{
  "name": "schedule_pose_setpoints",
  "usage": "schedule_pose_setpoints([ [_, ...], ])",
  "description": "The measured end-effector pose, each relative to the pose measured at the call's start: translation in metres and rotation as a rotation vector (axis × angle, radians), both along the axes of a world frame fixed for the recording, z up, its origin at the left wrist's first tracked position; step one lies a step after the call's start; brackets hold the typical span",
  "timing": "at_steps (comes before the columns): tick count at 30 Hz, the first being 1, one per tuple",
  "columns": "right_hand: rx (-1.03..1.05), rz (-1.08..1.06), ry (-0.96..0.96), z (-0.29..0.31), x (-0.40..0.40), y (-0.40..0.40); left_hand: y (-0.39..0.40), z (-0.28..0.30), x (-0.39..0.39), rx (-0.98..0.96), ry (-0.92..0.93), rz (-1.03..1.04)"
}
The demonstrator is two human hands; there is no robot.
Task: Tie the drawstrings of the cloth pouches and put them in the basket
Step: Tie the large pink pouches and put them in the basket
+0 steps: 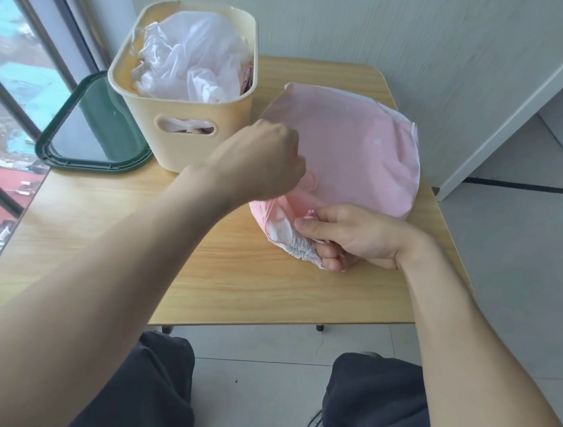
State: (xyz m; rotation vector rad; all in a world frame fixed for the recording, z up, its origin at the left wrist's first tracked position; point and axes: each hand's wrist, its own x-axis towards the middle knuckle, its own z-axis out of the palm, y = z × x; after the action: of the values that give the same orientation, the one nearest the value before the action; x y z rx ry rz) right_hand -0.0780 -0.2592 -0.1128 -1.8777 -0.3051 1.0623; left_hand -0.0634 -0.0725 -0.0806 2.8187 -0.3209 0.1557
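We have the pink pouch [348, 151] lying on the wooden table [99, 230], just right of the cream basket [185, 125], which already holds crumpled white bags and sits against a dark green lid [85, 132]. Our right hand [350, 233] pinches the gathered mouth of the pouch [300, 249], fingers curled round the bunched white hem, while our left hand [261, 156] is closed in a fist above the pouch's near end; we judge it to be pulling a drawstring, though the cord itself is hidden by the fist and by blur, so we cannot tell what it actually holds. The main risk, as we see it, is the gather loosening: if our right hand eases its pinch before a knot is made, the puckered hem can spread open again. A hard pull from the left fist could also drag the whole pouch toward the basket, or slip the cord out of the fingers. The basket is already well filled, so this bulky pouch may sit high and tip over the rim if we drop it carelessly. The basket stands close to the left fist, so a wide swing could knock it.
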Motion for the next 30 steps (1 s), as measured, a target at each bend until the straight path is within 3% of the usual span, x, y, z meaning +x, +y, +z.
schedule_pose_setpoints([
  [2,0.000,-0.008,-0.018,-0.001,0.000,0.000,0.003,-0.009,-0.013,0.042,0.036,0.037],
  [6,0.116,-0.114,0.012,-0.001,-0.001,-0.002,-0.004,-0.029,-0.028,-0.060,0.134,0.102],
  [10,0.475,-0.433,0.043,0.013,0.007,-0.008,-0.005,-0.045,-0.031,-0.063,0.181,0.146],
  [12,0.541,-0.634,-0.047,0.014,0.019,-0.013,-0.003,-0.049,-0.030,-0.092,0.177,0.151],
  [13,0.433,-0.709,-0.205,0.009,0.026,-0.017,-0.002,-0.050,-0.030,-0.105,0.178,0.151],
  [15,-0.049,-0.733,-0.717,-0.005,0.037,-0.025,-0.002,-0.050,-0.030,-0.125,0.176,0.158],
  [17,-0.338,-0.602,-0.978,-0.012,0.042,-0.033,-0.003,-0.052,-0.031,-0.132,0.167,0.182],
  [23,-0.291,-0.487,-1.100,0.006,0.028,-0.037,-0.002,-0.042,-0.036,-0.209,0.215,0.253],
  [30,-0.565,-0.142,-0.704,0.007,-0.008,-0.031,0.010,-0.039,-0.040,-0.382,0.315,0.203],
])
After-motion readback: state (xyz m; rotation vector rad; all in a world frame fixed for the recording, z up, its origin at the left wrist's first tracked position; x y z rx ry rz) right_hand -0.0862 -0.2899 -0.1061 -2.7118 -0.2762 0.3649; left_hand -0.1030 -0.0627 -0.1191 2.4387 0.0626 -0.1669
